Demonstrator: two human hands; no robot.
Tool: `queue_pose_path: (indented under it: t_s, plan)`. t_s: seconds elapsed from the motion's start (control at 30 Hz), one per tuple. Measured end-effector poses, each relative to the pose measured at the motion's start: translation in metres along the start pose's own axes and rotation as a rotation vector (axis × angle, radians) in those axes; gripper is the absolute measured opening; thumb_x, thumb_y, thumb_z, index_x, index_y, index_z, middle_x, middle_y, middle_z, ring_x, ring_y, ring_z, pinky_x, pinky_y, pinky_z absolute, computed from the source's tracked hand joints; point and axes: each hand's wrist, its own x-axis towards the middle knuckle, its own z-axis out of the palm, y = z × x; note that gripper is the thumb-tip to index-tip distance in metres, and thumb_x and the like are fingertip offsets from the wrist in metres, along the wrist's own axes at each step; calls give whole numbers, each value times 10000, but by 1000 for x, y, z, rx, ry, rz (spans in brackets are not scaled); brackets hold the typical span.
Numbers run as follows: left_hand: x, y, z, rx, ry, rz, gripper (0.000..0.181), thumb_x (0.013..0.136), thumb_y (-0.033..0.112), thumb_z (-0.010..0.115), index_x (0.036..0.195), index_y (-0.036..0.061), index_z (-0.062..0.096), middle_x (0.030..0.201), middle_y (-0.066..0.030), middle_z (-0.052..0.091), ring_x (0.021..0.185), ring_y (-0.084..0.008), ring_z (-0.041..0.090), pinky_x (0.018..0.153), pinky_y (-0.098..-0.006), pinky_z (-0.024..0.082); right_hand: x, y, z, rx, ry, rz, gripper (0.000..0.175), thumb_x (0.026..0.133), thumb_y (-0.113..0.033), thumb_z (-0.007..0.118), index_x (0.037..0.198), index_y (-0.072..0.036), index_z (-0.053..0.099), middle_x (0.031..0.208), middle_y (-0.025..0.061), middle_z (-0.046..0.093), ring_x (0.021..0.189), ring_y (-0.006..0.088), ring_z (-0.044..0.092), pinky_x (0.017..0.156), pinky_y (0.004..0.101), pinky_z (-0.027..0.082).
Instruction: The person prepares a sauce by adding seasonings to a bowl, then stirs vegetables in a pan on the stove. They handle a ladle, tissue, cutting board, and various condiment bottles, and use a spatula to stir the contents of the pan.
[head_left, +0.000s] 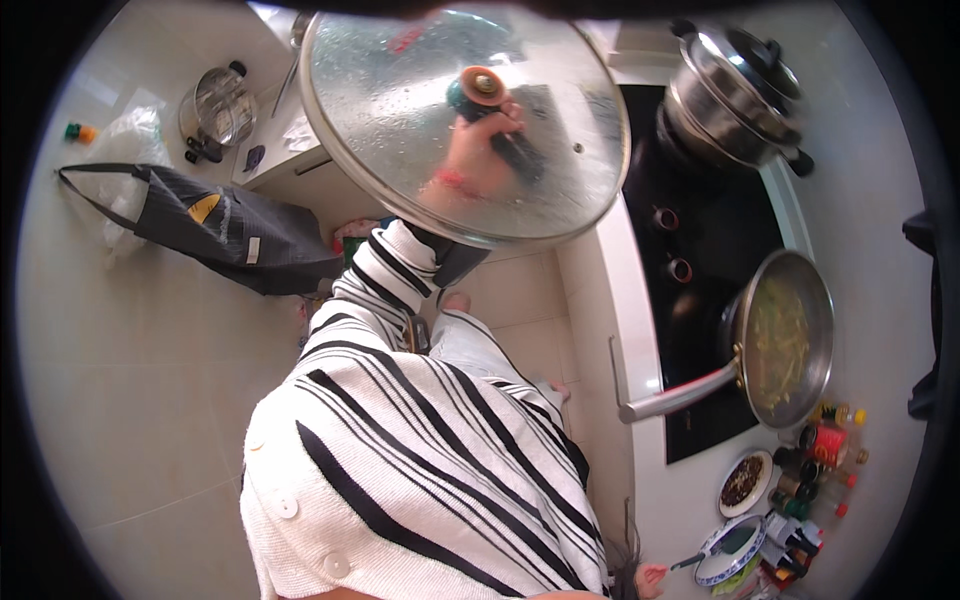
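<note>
My left hand (484, 142), seen through a wet glass lid (360, 112) with a metal rim, is closed round the lid's dark handle on the far side. The lid is raised in front of me, left of the hob. At the lower right edge, my right hand (651, 581) is near the handle end of a dark green turner (688, 561) lying across a blue-and-white plate (709, 576); nothing shows in its fingers. A steel frying pan (821, 337) holding green and yellowish food stands on the black hob (705, 442), its long handle pointing towards the counter's front edge.
A lidded steel steamer pot (720, 105) stands at the hob's far end. A bowl of dark seasoning (744, 484) and several sauce bottles (829, 446) are beyond the near end. Across the floor are a dark bag (240, 232), a clear plastic bag (124, 150) and a steel pot (217, 105).
</note>
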Motion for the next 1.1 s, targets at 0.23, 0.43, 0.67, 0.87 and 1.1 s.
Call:
queue_pose_path:
  t_s: [0.23, 0.43, 0.67, 0.87, 1.1]
  plan:
    - [34, 135, -218, 650, 274, 268, 356, 758, -58, 558, 1095, 50, 521, 1106, -69, 509, 994, -167, 513, 859, -287, 464, -73, 110, 7, -176, -17, -73, 498, 853, -435, 367, 1082, -8, 479, 1063, 141, 551, 938, 282, 542, 782, 418, 441]
    - [86, 232, -386, 777, 528, 466, 394, 733, -112, 546, 1091, 44, 497, 999, -44, 536, 921, -179, 549, 855, -306, 463, -140, 194, 10, -211, -66, -89, 405, 818, -373, 402, 981, -15, 500, 977, 138, 553, 882, 289, 539, 745, 435, 430]
    - [144, 269, -489, 870, 583, 510, 345, 772, -59, 591, 1084, 45, 485, 971, -43, 538, 893, -170, 582, 803, -296, 481, -175, 186, 11, -154, -151, -89, 301, 776, -299, 443, 863, -23, 526, 877, 134, 555, 816, 296, 536, 702, 456, 416]
    - [176, 270, -530, 925, 579, 573, 217, 795, 16, 634, 995, 30, 551, 885, -53, 591, 839, -140, 601, 767, -257, 492, -187, 152, -6, 1219, -209, 992, 219, 741, -237, 478, 763, -30, 547, 791, 131, 557, 760, 303, 532, 665, 474, 404]
    - [191, 277, -570, 1044, 587, 435, 254, 851, 45, 571, 1104, 38, 558, 967, -77, 613, 932, -145, 589, 823, -261, 475, -163, 129, -31, 1410, -64, 1408, 238, 752, -262, 484, 744, -37, 564, 754, 104, 574, 712, 278, 524, 640, 450, 404]
